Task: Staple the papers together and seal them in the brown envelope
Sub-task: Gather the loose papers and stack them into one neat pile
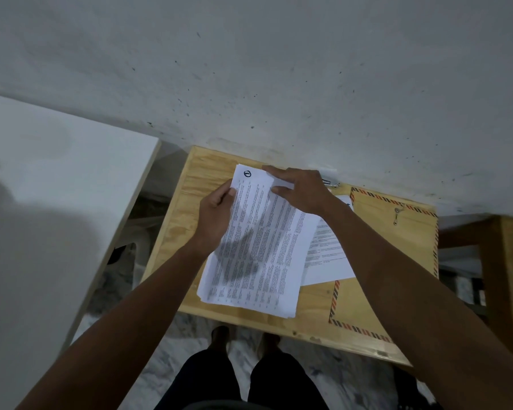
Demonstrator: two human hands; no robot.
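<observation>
Wall fills the upper view; a white board leans in at left. Below it, the plywood desk, pushed against the wall.

On the desk's right side lies the brown envelope, flat, striped border, string-tie clasp facing up. A loose printed sheet rests partly across it.

I see the stack of papers near desk centre, lifted slightly at the near-left, several sheets with edges not quite flush.

Left hand: grip closed on the stack's left edge, thumb on top, fingers curled beneath. Right hand: fingers straight and spread, pressing down on the stack's far corner; it holds nothing.

A small metal item, probably the stapler, shows just behind the right hand at the wall; mostly hidden, so I cannot be sure.

Handling judgement: the papers are light, floppy and slick against each other. They will fan or slide if pinched at one point only. Best hold is along an edge, thumb over and fingers under, with the other hand squaring the corner to be stapled. The loose sheet likely wants gathering in first. The envelope is thin card, stiffer, easy to lift by a long side.

Stapling not yet done, by my reading.
</observation>
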